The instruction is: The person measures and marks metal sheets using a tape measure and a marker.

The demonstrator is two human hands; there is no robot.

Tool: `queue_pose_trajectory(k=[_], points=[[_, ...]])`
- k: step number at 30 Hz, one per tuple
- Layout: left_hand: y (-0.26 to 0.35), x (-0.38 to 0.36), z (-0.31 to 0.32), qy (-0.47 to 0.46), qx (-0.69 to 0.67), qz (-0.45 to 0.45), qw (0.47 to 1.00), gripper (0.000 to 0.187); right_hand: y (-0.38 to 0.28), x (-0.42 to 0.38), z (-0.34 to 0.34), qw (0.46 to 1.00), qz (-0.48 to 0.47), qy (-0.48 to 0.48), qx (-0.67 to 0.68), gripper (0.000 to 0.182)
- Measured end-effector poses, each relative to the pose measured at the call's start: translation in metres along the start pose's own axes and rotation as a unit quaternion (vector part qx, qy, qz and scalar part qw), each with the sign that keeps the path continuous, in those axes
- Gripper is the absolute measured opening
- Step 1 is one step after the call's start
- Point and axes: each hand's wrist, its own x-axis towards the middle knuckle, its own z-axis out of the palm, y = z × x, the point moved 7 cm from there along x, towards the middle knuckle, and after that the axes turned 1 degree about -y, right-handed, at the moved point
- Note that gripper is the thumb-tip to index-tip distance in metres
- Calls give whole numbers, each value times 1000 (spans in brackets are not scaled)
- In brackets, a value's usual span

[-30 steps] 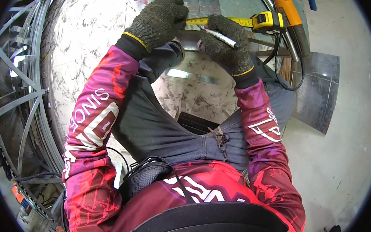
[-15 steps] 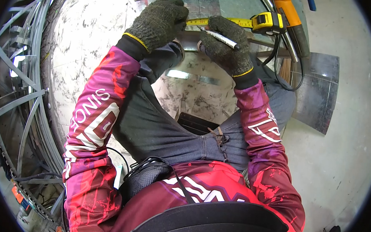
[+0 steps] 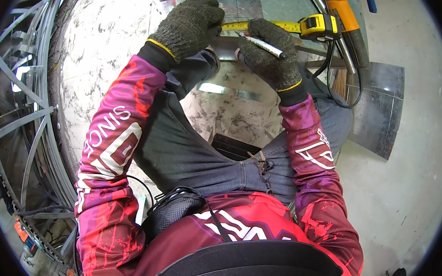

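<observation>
My left hand point(image 3: 189, 29), in a dark knitted glove, is closed at the left end of the pulled-out yellow tape blade point(image 3: 234, 26). Its fingertips press the blade against a metal piece point(image 3: 228, 48) whose shape is mostly covered. Gloved likewise, my right hand point(image 3: 271, 60) grips a white marker point(image 3: 264, 46) with a black end, its other end pointing toward the blade. The fingers of that hand also lie over the tape. To the right, the yellow and black tape measure case point(image 3: 320, 27) rests flat at the blade's other end.
An orange power tool point(image 3: 341, 11) lies past the tape case, with a black cable point(image 3: 359, 91) looping down. Dark metal sheets point(image 3: 382, 110) lie on the floor at right. Metal frames and strips point(image 3: 31, 96) fill the left side. Square plates point(image 3: 236, 5) lie ahead.
</observation>
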Motion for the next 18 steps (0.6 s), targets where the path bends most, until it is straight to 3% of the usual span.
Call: queue_pose_trajectory(k=[5, 7, 10, 12, 14, 18], points=[[1, 0, -1, -2, -6, -3, 1000, 18, -7, 7, -10, 999, -23, 27, -3, 26], [1, 0, -2, -6, -7, -4, 1000, 18, 1, 11, -12, 996, 68, -26, 56, 25], [2, 0, -2, -3, -5, -3, 1000, 17, 8, 11, -20, 995, 88, -16, 51, 29], [3, -1, -3, 4, -1, 1, 1000, 17, 5, 14, -26, 998, 59, -16, 8, 24], [1, 0, -1, -19, 1, -12, 1000, 17, -5, 15, -33, 997, -34, -31, -63, 21], [2, 0, -3, -6, -3, -7, 1000, 19, -7, 17, -46, 996, -20, 10, -81, 21]])
